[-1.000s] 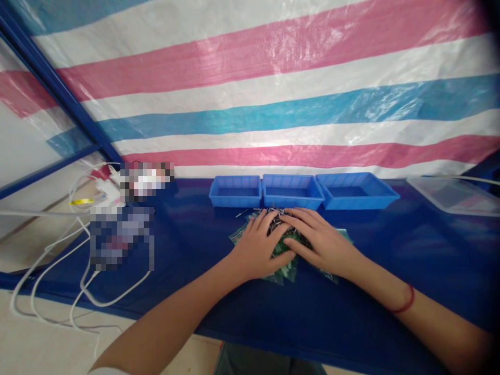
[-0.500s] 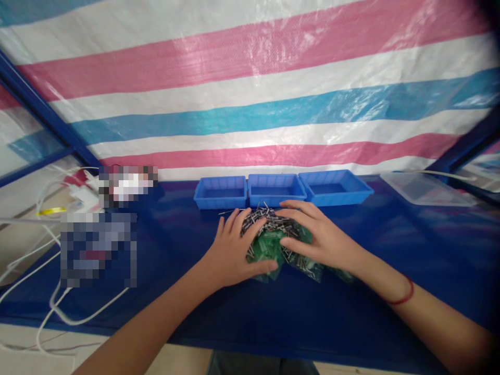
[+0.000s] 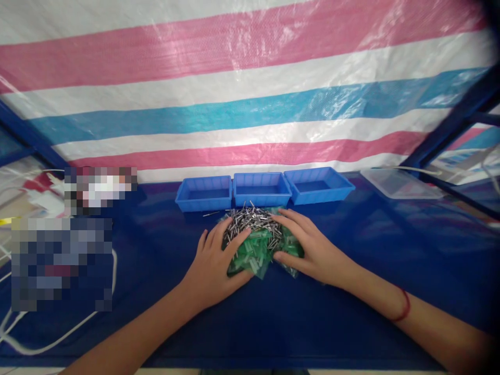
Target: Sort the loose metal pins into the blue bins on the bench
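A heap of small silver metal pins [image 3: 252,216], rivet-like in shape, lies in the middle of the blue table. On its near side are green see-through plastic bags [image 3: 252,251] with small pieces showing in them. My left hand [image 3: 213,265] is open around the heap's left side, fingers spread, thumb along the near edge of the green plastic. From the right, my open right hand [image 3: 307,242] curves around the other side, its fingers apart over the pins and a second green plastic piece [image 3: 288,244]. One loose pin [image 3: 211,214] lies left of the heap.
Three blue trays [image 3: 205,194] stand in a row behind the heap. A clear plastic lid [image 3: 400,183] lies at the back right. White cables [image 3: 58,344] and blurred-out items are at the left. A striped plastic sheet [image 3: 234,120] hangs behind the table.
The view has shifted a little, so trays and heap appear further left. My hands stay around the heap; my left thumb is now lower at its near edge, and more green plastic shows.
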Available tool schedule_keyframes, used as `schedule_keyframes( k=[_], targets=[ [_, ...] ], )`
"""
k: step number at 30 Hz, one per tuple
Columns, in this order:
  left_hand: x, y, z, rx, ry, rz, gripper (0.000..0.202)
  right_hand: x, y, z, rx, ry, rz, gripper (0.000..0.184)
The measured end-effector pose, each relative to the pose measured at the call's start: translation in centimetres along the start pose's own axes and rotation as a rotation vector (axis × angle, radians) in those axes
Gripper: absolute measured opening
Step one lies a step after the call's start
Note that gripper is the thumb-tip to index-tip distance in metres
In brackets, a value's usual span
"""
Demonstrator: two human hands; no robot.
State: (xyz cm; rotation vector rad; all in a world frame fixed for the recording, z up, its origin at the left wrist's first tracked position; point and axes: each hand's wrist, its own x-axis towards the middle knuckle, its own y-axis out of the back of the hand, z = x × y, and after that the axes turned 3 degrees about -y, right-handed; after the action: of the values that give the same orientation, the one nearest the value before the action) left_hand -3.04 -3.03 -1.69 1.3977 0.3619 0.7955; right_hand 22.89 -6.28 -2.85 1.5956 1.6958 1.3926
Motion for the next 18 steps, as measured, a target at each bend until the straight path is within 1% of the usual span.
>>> schedule_keyframes(
  k=[2, 5, 6, 8, 10, 12, 15, 18],
  targets=[
    [-0.1, 0.3, -0.1, 0.008, -0.017, -0.003, 0.069, -0.5, 0.7, 0.2, -0.032, 0.006, -0.018, 0.079],
    [0.0, 0.6, -0.2, 0.014, -0.06, -0.041, 0.079, -2.0, 1.7, 0.6, -0.119, -0.003, -0.113, 0.097],
    [0.1, 0.6, -0.2, 0.013, -0.074, -0.053, 0.082, -2.5, 1.9, 0.7, -0.142, -0.007, -0.145, 0.101],
    [0.3, 0.5, 0.0, 0.011, -0.08, -0.06, 0.079, -3.4, 1.9, 0.9, -0.165, -0.011, -0.182, 0.1],
    [0.4, 0.3, 0.3, 0.009, -0.065, -0.053, 0.071, -3.9, 1.6, 0.8, -0.154, -0.029, -0.171, 0.091],
    [0.5, 0.1, 0.6, 0.002, -0.051, -0.047, 0.064, -3.8, 1.2, 0.7, -0.12, -0.064, -0.135, 0.077],
    [0.5, 0.1, 0.9, -0.021, -0.043, -0.032, 0.059, -3.3, 0.8, 0.4, -0.051, -0.104, -0.076, 0.058],
    [1.0, 0.5, 0.9, -0.061, -0.042, -0.009, 0.05, -2.5, 0.6, 0.2, 0.018, -0.104, -0.016, 0.044]
  ],
)
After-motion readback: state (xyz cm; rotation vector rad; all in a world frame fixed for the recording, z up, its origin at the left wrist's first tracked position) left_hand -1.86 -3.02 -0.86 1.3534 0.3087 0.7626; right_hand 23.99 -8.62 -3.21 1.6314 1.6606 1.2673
